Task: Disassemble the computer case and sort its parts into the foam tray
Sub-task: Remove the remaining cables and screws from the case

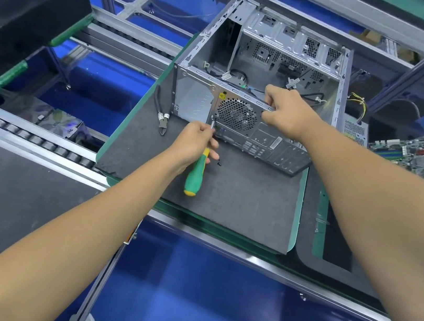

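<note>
Showing yellow warning label (222,96) on computer case (260,66)

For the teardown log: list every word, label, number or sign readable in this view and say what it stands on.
No text can be read as words or numbers.
Yellow warning triangle sticker, on the computer case above the fan grille: a sign only, its symbol too small to make out.
White label on the case's rear panel: print too small to read.
Motherboard at the right: markings blurred.
Screwdriver handle: no print visible.
</note>
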The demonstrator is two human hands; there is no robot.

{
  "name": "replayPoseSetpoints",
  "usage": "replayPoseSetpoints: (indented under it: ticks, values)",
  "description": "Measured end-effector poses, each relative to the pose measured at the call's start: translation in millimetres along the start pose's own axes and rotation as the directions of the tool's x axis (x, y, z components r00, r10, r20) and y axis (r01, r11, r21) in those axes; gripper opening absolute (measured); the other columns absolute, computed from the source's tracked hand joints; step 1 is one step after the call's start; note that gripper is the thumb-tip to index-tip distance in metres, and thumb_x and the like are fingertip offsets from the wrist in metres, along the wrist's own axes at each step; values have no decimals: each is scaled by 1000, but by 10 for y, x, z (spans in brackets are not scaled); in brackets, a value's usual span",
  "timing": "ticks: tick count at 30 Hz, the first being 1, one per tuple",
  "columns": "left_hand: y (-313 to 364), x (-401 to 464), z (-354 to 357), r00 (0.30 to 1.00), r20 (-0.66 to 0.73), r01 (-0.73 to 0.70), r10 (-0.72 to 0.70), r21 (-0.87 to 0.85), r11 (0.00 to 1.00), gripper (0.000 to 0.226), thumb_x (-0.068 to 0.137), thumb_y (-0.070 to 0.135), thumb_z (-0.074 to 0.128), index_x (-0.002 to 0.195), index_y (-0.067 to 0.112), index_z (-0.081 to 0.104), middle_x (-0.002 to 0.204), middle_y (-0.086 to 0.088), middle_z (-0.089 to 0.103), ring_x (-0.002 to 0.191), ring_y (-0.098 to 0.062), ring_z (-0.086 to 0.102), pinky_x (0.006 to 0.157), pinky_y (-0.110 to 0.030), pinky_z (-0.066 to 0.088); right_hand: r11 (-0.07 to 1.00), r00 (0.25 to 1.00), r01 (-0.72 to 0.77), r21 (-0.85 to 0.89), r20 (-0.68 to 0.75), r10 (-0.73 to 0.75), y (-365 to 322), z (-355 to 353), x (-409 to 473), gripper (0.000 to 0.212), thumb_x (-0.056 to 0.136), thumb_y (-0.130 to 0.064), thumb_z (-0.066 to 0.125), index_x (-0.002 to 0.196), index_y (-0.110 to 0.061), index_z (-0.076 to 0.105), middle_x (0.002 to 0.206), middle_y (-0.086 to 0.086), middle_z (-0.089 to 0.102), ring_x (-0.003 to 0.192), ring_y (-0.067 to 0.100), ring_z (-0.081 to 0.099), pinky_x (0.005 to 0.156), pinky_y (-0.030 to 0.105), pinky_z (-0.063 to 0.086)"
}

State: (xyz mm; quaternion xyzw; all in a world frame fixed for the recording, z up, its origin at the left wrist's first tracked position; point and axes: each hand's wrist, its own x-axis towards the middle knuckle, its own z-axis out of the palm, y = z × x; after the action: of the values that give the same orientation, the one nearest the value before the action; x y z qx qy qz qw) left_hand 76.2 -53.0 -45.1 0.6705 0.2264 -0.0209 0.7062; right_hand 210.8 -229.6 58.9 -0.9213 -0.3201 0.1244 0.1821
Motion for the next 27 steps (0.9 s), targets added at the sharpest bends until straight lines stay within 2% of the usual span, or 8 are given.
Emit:
replayPoseSetpoints:
  ticks: [4, 7, 10, 16, 20, 23, 27]
  values:
    - [54, 86, 6, 997, -63, -34, 33, -12, 999, 25, 105, 29, 58, 112, 9, 45, 69, -6, 62, 41, -13, 57, 35, -21, 37, 1000, 1000, -4, 16, 5, 4, -7, -3, 0, 26, 80, -11, 59, 78, -24, 36, 70, 5, 43, 63, 16, 33, 56, 33, 23]
    - [76, 129, -4, 996, -88, -26, 21, -51, 998, 25, 105, 31, 57, 110, 8, 49, 60, -6, 63, 39, -19, 57, 35, -25, 41, 1000, 1000, 2, 13, 1, -2, -3, -3, 2, 24, 79, -12, 59, 80, -21, 37, 70, 5, 42, 63, 17, 32, 56, 33, 23]
    - [73, 151, 16, 989, -144, -31, 23, -53, 998, 21, 105, 30, 57, 104, 9, 53, 55, -6, 63, 33, -20, 49, 37, -28, 45, 1000, 1000, 1, 19, 2, -1, -3, -2, 6, 24, 78, -13, 58, 79, -23, 36, 70, 5, 43, 63, 16, 33, 56, 33, 24]
    - [64, 169, 25, 984, -176, -19, 11, -46, 999, 21, 103, 30, 58, 90, 16, 50, 46, 1, 53, 32, -14, 36, 37, -22, 37, 1000, 1000, -1, 17, 9, 1, -24, -4, -4, 19, 73, -20, 55, 79, -24, 37, 71, 5, 44, 62, 20, 35, 56, 32, 27]
    - [100, 186, 16, 985, -154, 56, -76, -125, 991, 20, 103, 27, 58, 88, 15, 50, 49, -1, 49, 33, -13, 33, 37, -21, 35, 1000, 1000, -4, 23, 10, 3, -23, 0, -7, 19, 72, -21, 54, 79, -24, 37, 71, 5, 43, 61, 21, 35, 56, 32, 28]
    - [165, 204, 68, 976, -130, 148, -174, -190, 971, 15, 104, 21, 50, 92, 13, 53, 55, -2, 44, 32, -10, 30, 36, -18, 33, 999, 1000, -3, 34, 6, 2, -17, 2, 0, 19, 75, -18, 56, 81, -22, 38, 70, 5, 42, 61, 21, 33, 57, 32, 28]
    - [255, 199, 94, 953, -44, 272, -299, -305, 913, 19, 103, 17, 43, 88, 13, 53, 45, 4, 35, 30, -7, 25, 36, -14, 29, 999, 1000, -2, 35, 5, 2, -18, -8, -2, 21, 76, -15, 57, 80, -23, 38, 71, 5, 43, 61, 21, 34, 57, 33, 29]
